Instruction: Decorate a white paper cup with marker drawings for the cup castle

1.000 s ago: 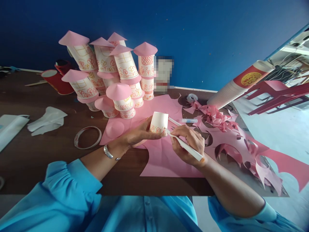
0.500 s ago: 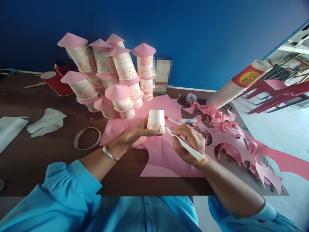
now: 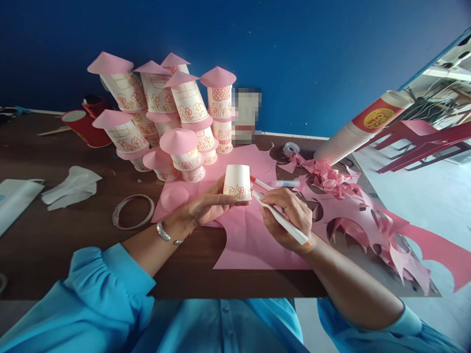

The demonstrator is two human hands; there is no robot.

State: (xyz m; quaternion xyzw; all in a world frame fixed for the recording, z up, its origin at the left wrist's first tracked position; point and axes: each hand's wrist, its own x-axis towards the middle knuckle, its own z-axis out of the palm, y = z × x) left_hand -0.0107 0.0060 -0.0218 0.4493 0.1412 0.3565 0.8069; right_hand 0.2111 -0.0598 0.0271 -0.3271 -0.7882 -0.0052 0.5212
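A white paper cup [image 3: 237,177], upside down with red and yellow flowers drawn near its rim, is held by my left hand [image 3: 209,203], thumb in front. My right hand [image 3: 289,215] grips a white marker [image 3: 285,224] whose tip is close to the cup's right lower side; whether it touches I cannot tell. A second marker, with a red end [image 3: 255,180], lies on the paper just behind. Pink paper [image 3: 253,245] is spread under both hands. Behind the cup stand several decorated cup towers [image 3: 191,105] with pink cone roofs.
Cut pink scraps [image 3: 353,211] cover the table's right side, near a leaning stack of paper cups [image 3: 346,135] and a clear tape roll [image 3: 291,148]. To the left lie a tape ring [image 3: 133,212], crumpled white paper [image 3: 73,189] and a red can [image 3: 86,128]. A blue wall rises behind.
The cup has turned slightly in my left hand, so more of the flower drawing faces me. My right hand holds the marker in nearly the same place.
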